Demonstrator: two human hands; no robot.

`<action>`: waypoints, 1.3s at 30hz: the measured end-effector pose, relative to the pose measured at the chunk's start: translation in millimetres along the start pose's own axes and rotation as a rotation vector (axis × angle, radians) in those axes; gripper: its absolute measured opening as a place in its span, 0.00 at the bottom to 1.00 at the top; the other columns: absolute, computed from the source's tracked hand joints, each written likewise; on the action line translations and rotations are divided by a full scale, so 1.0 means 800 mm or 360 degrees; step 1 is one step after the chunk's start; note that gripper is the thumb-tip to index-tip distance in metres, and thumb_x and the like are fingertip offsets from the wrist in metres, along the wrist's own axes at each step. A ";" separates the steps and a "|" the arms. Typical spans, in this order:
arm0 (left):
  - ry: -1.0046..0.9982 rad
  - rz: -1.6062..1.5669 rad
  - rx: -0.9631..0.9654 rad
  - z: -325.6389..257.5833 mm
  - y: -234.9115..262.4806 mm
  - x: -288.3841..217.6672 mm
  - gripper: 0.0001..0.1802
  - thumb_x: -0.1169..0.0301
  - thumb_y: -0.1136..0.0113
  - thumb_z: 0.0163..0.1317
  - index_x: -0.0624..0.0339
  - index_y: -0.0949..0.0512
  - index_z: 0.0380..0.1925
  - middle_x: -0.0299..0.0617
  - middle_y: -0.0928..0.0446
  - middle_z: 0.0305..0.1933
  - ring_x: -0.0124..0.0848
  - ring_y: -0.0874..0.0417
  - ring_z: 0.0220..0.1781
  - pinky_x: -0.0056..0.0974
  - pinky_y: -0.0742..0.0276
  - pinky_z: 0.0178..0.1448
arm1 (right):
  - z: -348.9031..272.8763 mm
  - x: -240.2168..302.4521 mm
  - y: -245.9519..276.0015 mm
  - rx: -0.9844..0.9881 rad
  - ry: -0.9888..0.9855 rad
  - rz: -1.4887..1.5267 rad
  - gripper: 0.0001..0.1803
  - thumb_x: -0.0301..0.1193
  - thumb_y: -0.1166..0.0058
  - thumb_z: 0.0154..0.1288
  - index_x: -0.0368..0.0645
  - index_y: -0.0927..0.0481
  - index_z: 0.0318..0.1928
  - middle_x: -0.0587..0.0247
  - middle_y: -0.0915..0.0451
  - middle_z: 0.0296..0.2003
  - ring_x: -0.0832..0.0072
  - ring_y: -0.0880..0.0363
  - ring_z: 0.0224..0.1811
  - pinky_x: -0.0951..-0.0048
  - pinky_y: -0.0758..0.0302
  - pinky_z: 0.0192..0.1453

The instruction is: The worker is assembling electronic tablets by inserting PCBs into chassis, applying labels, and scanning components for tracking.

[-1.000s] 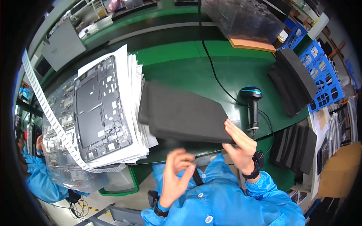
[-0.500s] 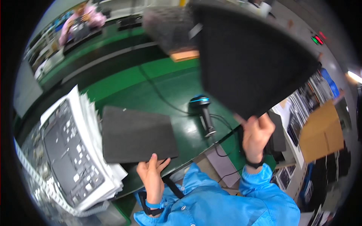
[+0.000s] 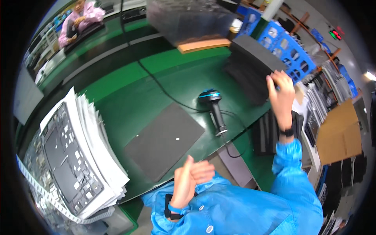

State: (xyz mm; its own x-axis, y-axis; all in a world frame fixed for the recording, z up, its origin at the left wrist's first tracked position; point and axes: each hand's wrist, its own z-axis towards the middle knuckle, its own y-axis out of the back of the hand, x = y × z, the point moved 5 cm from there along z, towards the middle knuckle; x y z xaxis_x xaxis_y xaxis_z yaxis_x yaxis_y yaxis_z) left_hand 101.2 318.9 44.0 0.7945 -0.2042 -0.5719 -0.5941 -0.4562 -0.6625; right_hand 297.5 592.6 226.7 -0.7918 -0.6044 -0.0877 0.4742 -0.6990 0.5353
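Our empty left hand (image 3: 189, 179) hovers before the dark sheet (image 3: 162, 143), flat on the worktop (image 3: 244, 114), its white specks (image 3: 178, 138) too small to read; beyond lie a scanner (image 3: 214, 109) and, near our loosely curled, empty right hand (image 3: 281, 96), a dark stack (image 3: 250, 72)

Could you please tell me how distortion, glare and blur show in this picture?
Head view: fisheye distortion curves the glossy green tabletop; same head view: a white lamp glares at far right, and highlights streak the shiny blue jacket; head view again: the stack of dark flat sheets looks blurred.
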 end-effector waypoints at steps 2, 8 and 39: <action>-0.0083 0.0568 0.0064 -0.041 0.033 0.003 0.27 0.58 0.50 0.78 0.80 0.18 0.44 0.58 0.13 0.40 0.41 0.10 0.44 0.39 0.15 0.51 | -0.058 0.089 -0.032 0.0555 -0.0525 0.0813 0.19 0.34 0.28 0.57 0.32 0.16 0.42 0.45 0.15 0.43 0.52 0.15 0.44 0.60 0.19 0.51; -0.0847 0.1685 -0.0342 -0.182 0.041 -0.089 0.09 0.77 0.41 0.67 0.70 0.14 0.40 0.48 0.12 0.37 0.37 0.11 0.39 0.35 0.18 0.44 | -0.122 0.121 -0.092 0.0996 -0.0594 0.0888 0.14 0.28 0.39 0.59 0.31 0.20 0.41 0.42 0.21 0.29 0.48 0.20 0.30 0.57 0.26 0.37; -0.1874 0.0825 -0.1474 -0.317 0.216 -0.077 0.12 0.93 0.42 0.60 0.71 0.23 0.42 0.49 0.23 0.47 0.31 0.20 0.49 0.33 0.24 0.54 | -0.164 0.604 0.087 0.1913 0.0147 0.2791 0.11 0.21 0.32 0.60 0.30 0.18 0.42 0.61 0.17 0.32 0.80 0.17 0.30 0.79 0.22 0.33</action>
State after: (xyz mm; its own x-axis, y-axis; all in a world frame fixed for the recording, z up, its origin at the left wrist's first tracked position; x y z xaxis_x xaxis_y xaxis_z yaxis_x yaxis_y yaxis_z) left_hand -18.9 33.1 87.3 -0.2615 0.0575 -0.9635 -0.1294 -0.9913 -0.0240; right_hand -1.5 201.6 111.3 0.1225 -0.2321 0.9649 0.0691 0.9719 0.2250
